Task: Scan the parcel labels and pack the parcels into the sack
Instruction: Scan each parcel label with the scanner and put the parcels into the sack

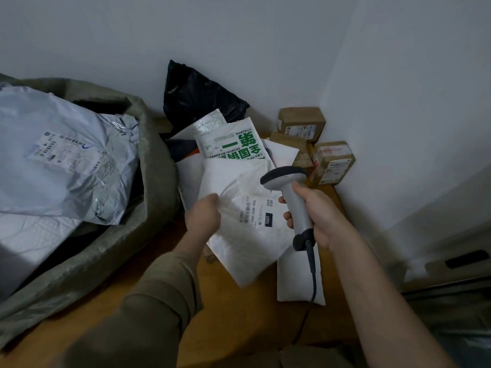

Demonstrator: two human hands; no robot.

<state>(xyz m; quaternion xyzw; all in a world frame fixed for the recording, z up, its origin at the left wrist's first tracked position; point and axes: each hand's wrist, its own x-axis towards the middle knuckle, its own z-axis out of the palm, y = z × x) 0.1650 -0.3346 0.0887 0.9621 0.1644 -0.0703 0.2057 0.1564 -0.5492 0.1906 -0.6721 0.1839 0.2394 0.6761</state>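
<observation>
Two hands. The left hand (204,212) pinches the edge of one white mailer (247,229), held label-up just right of the sack; the label print is too small to read apart from "090". The right hand (312,212) is wrapped round the grip of one grey scanner (289,192), whose head sits over the mailer's upper right corner. Its cable runs down out of the grip and is lost in shadow.

One green woven sack (156,187), mouth open, on the desk (239,314), cut off at the left edge. In it: one large grey poly parcel (66,160), label up, and one white padded parcel (34,235) beneath it, partly covered. Anything deeper is hidden.

Right of the sack, a loose heap: one black bag (196,96) against the wall, one pouch with green print (231,142), and several white envelopes overlapping so that the count is unclear. One more white envelope (297,277) lies flat under the held mailer.

Beyond the heap, in the corner, three brown boxes (301,120), the middle one mostly hidden.
</observation>
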